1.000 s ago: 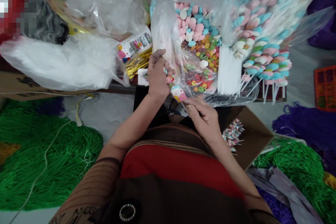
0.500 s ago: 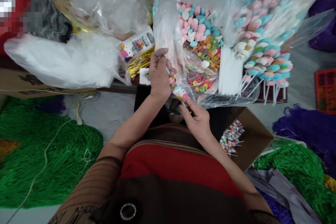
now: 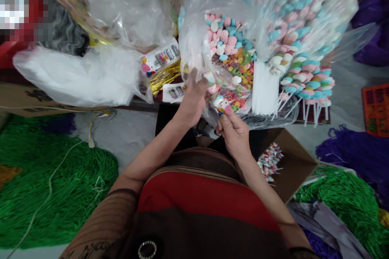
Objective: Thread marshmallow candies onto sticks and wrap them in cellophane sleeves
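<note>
My right hand (image 3: 235, 131) pinches the lower end of a candy skewer (image 3: 223, 105) in a clear wrapper printed with colourful dots. The skewer slants up and left, pink and white sweets showing through near its top. My left hand (image 3: 194, 99) is beside its upper part, fingers stretched out and slightly blurred; whether they touch the wrapper I cannot tell. Behind the skewer lies an open plastic bag of pink, blue and white marshmallows (image 3: 223, 38) and ring-shaped gummies (image 3: 241, 64). Left of my left hand are printed wrappers (image 3: 173, 92) and gold twist ties (image 3: 164, 77).
White sticks (image 3: 265, 89) stand right of the sweets, beside stacked unwrapped candy skewers (image 3: 310, 75). A cardboard box (image 3: 296, 166) below holds wrapped skewers (image 3: 270, 162). A white plastic bag (image 3: 75, 75) lies at left. Green strands (image 3: 54, 186) cover the floor, with an orange crate (image 3: 377, 109) far right.
My right hand has moved right with the wrapped skewer, which shows more fully. My left hand has shifted slightly right and down, its curled fingers now straighter. The view has tilted slightly.
</note>
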Motion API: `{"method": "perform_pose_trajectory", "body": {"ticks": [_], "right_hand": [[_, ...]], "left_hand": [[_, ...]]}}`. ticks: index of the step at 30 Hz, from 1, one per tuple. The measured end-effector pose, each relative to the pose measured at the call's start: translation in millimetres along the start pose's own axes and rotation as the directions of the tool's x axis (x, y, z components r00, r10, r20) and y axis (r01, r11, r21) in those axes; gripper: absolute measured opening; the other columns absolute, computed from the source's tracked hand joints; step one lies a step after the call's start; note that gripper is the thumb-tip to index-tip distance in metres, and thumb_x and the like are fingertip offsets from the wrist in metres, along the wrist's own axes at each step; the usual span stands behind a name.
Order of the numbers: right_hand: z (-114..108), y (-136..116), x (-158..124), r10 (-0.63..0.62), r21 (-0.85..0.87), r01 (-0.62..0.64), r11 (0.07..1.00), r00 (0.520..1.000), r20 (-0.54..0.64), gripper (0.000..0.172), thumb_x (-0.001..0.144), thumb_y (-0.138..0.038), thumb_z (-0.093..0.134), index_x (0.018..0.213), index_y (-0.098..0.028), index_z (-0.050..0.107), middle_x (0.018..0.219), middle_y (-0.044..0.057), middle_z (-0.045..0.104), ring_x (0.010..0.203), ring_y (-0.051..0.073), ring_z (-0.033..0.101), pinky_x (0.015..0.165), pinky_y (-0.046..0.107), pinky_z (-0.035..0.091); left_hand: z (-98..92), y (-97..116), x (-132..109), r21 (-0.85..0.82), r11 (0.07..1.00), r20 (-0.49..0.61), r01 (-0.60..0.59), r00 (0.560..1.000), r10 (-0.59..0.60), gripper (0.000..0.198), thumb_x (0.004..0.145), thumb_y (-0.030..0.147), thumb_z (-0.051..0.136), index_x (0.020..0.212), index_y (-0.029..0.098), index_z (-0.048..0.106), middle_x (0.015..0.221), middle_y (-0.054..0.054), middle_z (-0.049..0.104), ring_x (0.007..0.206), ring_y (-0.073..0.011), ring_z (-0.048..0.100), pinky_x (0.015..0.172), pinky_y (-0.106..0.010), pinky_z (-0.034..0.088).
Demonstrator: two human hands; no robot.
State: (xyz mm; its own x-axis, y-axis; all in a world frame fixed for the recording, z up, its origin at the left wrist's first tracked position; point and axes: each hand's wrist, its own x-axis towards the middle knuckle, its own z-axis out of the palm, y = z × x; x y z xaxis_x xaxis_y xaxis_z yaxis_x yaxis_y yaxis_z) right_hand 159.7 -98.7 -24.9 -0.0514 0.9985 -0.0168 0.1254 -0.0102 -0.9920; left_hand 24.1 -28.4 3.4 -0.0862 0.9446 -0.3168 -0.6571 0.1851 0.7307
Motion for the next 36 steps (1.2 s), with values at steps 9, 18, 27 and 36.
{"method": "perform_pose_trajectory", "body": {"ticks": [9,18,27,36], "right_hand": [[-0.4,-3.3,7.1,0.074,0.151,-0.067,0.986,0.996,-0.039,0.032,0.093,-0.050,0.066,0.113,-0.026,0.058,0.066,-0.008,0.061,0.047,0.008,0.047,0.046,0.022,0.040],[-9.3,5.5,1.0,0.028,0.027,-0.025,0.999,0.993,-0.114,0.032,0.093,-0.049,0.066,0.078,-0.021,0.062,0.061,-0.005,0.062,0.048,0.009,0.051,0.049,0.023,0.043],[-5.6,13.1,2.6,0.005,0.081,0.004,0.997,0.994,-0.113,0.033,0.094,-0.047,0.066,0.074,-0.021,0.060,0.061,-0.004,0.060,0.047,0.008,0.050,0.048,0.023,0.041],[-5.5,32.4,2.5,0.055,0.198,-0.037,0.980,0.995,-0.086,0.033,0.091,-0.051,0.070,0.077,-0.021,0.062,0.063,-0.004,0.061,0.050,0.009,0.050,0.050,0.024,0.042]], "left_hand": [[-12.8,-35.5,-15.5,0.137,0.972,0.311,0.188,0.924,-0.223,0.049,0.072,0.060,0.083,0.090,0.019,0.064,0.057,0.007,0.059,0.041,-0.0063,0.047,0.042,-0.021,0.042],[-21.0,-40.5,-19.3,0.189,0.975,0.383,0.118,0.905,-0.184,0.043,0.072,0.057,0.084,0.076,0.017,0.069,0.051,0.004,0.058,0.044,-0.0107,0.056,0.047,-0.025,0.050],[-24.8,-51.9,-18.2,0.168,0.974,0.384,0.154,0.899,-0.209,0.045,0.072,0.060,0.083,0.078,0.018,0.069,0.050,0.003,0.058,0.043,-0.0141,0.059,0.045,-0.029,0.054],[-23.2,-39.9,-17.2,0.275,0.960,0.456,0.049,0.873,-0.175,0.048,0.069,0.060,0.085,0.077,0.016,0.067,0.051,0.005,0.055,0.045,-0.0113,0.059,0.046,-0.024,0.050]]}}
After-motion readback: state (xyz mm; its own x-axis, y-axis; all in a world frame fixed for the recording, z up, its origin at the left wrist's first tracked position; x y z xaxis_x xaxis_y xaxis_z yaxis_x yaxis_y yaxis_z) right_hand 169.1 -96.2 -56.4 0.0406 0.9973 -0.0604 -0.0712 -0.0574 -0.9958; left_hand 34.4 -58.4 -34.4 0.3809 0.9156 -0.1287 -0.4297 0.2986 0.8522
